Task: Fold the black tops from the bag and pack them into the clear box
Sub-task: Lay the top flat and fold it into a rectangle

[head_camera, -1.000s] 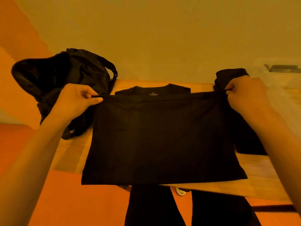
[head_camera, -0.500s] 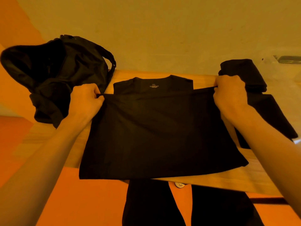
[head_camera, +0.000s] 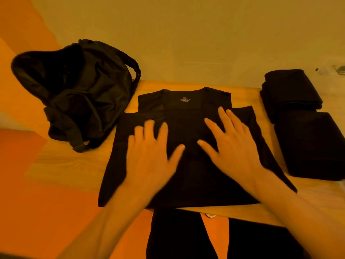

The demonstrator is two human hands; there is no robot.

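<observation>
A black bag [head_camera: 78, 94] slumps open-mouthed on the wooden bench [head_camera: 71, 165], out beyond and to the left of the left hand [head_camera: 149, 156], its strap looping toward the wall [head_camera: 186, 34]. The left hand, blurred, lies flat with its fingers spread wide on a black top [head_camera: 186, 184] laid across the bench in front of the person. It holds nothing and only presses on the cloth. The top's lower part is folded up over its body, and that folded edge runs just past the fingertips of both hands. Beyond the edge the neckline shows, with a pale printed label [head_camera: 185, 99] inside it. The right hand [head_camera: 233, 146] rests beside the left on the same folded layer, palm down and fingers fanned, thumb pointing toward the left thumb with a strip of dark cloth between them. To the right of the right hand, apart from the spread top, two folded black garments sit on the bench: one bundle [head_camera: 291, 88] farther off toward the wall, and a flatter one [head_camera: 309, 144] nearer, level with the right wrist. Below both forearms, past the bench's near edge, the person's dark trousers [head_camera: 175, 234] stand against an orange floor [head_camera: 28, 184].
</observation>
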